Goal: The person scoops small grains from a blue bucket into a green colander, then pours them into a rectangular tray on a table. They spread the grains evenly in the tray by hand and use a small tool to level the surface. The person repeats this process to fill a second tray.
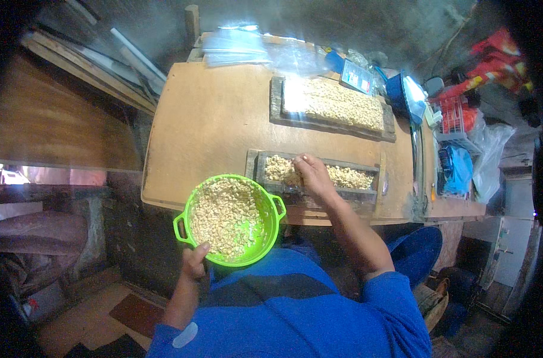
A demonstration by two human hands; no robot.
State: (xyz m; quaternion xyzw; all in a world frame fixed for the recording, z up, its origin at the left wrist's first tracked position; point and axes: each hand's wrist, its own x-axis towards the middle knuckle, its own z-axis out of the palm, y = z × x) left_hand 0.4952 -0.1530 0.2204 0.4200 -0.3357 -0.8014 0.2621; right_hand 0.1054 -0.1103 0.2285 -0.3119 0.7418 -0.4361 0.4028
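My left hand [195, 261] grips the near-left rim of a bright green two-handled plastic basin [263, 250], with the thumb over the edge. Pale, chopped nut-like pieces [220, 212] heap up in the basin, and green bottom shows at its lower right. Over a narrow wooden frame [260, 170] at the table's near edge, my right hand [312, 174] is closed with its fingers pointing down. More of the same pale pieces [354, 178] lie loosely in that frame on both sides of the hand. What the right fingers hold, if anything, is hidden beneath them.
A larger wooden frame [276, 101] holding a flat pale slab [343, 104] lies farther back on the tan table [205, 125]. Clear plastic sheets [235, 48], a blue container [397, 92] and a white basket [453, 116] line the back and right.
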